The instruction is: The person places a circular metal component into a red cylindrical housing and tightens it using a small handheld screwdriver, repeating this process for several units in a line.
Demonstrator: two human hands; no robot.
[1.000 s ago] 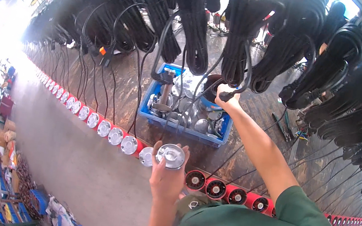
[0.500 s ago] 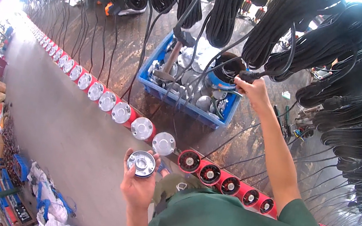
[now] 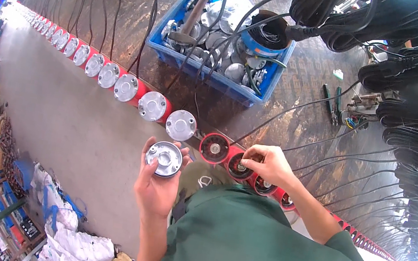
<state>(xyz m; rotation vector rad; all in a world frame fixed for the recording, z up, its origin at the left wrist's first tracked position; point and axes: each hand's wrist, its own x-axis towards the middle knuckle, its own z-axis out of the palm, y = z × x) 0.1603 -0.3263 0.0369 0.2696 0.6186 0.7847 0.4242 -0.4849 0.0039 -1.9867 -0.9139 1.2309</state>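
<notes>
My left hand (image 3: 157, 191) holds a round silver metal end cap (image 3: 165, 157) with its hollow inner side up. The thumb lies on its rim and the fingers curl round behind. My right hand (image 3: 271, 166) is over the second open-ended red motor housing (image 3: 231, 172), thumb and fingertips pinched together at its central shaft. Whatever they pinch is too small to make out. Just left of it stands another open red housing (image 3: 215, 148), its dark inside and pale shaft end showing. Beside that, a red housing bears a silver cap (image 3: 181, 125).
A long row of capped red housings (image 3: 126, 88) runs far left along the bench edge. On the brown bench (image 3: 307, 69) stands a blue crate (image 3: 207, 75) of metal caps, a hammer (image 3: 190, 19) and a blue tin (image 3: 261, 40). Coiled black cables (image 3: 318, 5) hang above; pliers (image 3: 330, 104) lie right.
My right hand has come from the tin in the crate down to the open red housing. The left hand still holds the end cap. The view has shifted, so the crate sits higher.
</notes>
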